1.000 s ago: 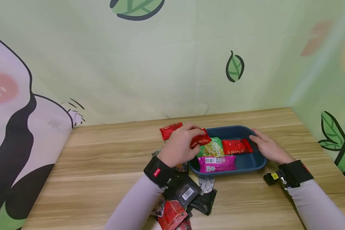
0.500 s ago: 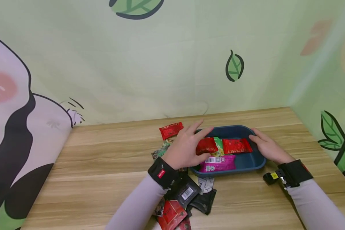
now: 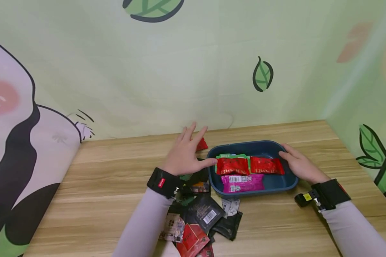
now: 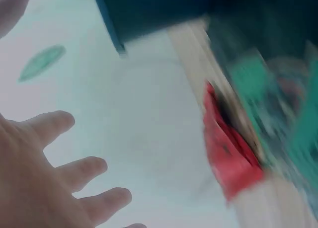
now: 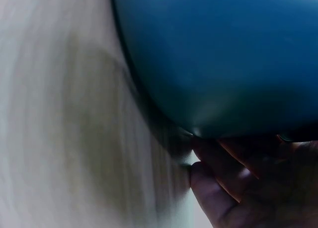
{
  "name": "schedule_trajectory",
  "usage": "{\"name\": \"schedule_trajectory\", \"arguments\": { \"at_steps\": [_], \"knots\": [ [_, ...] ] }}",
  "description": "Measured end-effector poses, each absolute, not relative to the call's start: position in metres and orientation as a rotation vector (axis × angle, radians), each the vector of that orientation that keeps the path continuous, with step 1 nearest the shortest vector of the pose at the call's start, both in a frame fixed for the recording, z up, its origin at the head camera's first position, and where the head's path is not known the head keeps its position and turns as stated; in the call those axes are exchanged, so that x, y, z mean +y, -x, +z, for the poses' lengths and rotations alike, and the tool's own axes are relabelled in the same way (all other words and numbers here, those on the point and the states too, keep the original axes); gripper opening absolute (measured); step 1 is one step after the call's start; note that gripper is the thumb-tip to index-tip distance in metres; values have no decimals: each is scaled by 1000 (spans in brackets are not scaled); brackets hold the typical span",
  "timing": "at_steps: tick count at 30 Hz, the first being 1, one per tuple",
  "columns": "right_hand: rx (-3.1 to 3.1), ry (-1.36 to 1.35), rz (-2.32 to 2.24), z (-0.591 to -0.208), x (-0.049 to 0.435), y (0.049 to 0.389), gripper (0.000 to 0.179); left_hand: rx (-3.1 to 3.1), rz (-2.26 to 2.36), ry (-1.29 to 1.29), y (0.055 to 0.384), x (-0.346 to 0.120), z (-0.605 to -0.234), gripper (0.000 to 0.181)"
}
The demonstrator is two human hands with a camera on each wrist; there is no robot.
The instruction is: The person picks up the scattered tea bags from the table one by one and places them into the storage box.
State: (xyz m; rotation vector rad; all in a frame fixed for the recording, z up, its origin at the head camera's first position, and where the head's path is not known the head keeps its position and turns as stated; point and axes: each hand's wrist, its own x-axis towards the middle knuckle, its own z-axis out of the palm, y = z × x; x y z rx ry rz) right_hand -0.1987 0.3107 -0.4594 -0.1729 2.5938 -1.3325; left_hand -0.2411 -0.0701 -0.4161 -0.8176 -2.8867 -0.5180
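Note:
My left hand (image 3: 184,153) is spread wide with nothing in it, over the small packets just left of a dark blue plastic box (image 3: 238,194). A red snack packet (image 3: 202,144) lies partly hidden behind it; the left wrist view shows a red packet (image 4: 231,156) beyond the outstretched fingers (image 4: 107,203). Inside the box are two red packets, one on the left (image 3: 233,166) and one on the right (image 3: 267,166). A green packet (image 3: 231,156) shows from under the left one, with a magenta packet (image 3: 244,183) in front. My right hand (image 3: 300,166) grips the box's right end, thumb at the rim.
Flat packets lie in a heap left and in front of the box: a black packet with a barcode (image 3: 204,212), a red packet (image 3: 193,239), a beige one (image 3: 173,228) and several more. The wooden table (image 3: 115,171) meets a printed cloth backdrop (image 3: 180,82) behind.
The left hand set a red packet down in the box on the green one, let go with fingers spread, and moved left over the heap. The right hand stays on the box.

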Motion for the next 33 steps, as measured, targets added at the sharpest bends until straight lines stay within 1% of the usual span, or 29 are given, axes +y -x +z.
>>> {"name": "schedule_trajectory", "arguments": {
  "at_steps": [7, 15, 19, 25, 33],
  "knots": [
    [2592, 180, -1333, -459, 311, 198, 75, -2957, -480, 691, 257, -94, -431, 101],
    [2596, 180, -1321, -459, 311, 199, 75, -2987, -461, 698, 266, -105, -448, 96],
    [2594, 181, -1319, -459, 310, 199, 74, -2960, -441, 750, 270, -106, -454, 88],
    [2590, 188, -1344, -458, 309, 198, 73, -2979, -391, 813, 273, -106, -457, 70],
    [2592, 179, -1344, -457, 309, 197, 75, -3000, -380, 733, 274, -108, -459, 53]
  ]
}}
